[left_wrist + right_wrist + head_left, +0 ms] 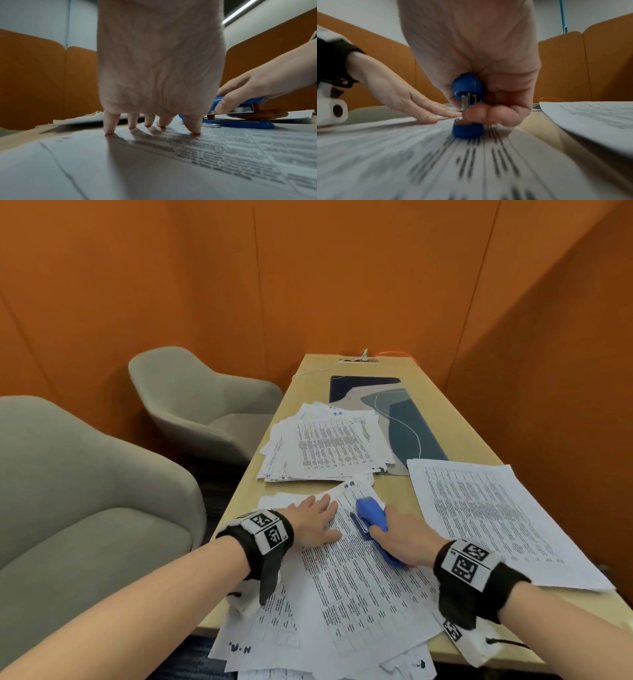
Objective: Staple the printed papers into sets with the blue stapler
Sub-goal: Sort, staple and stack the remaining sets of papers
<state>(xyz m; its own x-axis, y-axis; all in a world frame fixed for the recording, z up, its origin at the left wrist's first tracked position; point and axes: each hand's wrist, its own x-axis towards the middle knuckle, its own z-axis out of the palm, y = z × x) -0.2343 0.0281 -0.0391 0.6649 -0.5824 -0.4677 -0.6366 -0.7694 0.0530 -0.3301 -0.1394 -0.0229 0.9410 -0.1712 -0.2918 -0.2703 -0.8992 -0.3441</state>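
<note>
Nearest you, a loose heap of white printed papers overhangs the pale wooden table. Your left hand presses flat on it, fingers spread; your right hand curls round the blue plastic stapler, whose base rests on the top sheet. Beyond lie two more paper stacks, right and farther back, a blue patterned desk mat, and two grey armchairs at left.

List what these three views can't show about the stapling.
- Head view: print on the papers too small to read.
- Left wrist view: the left hand hides the front of the stapler.
- Right wrist view: the right hand hides the stapler's front; print blurred.
</note>
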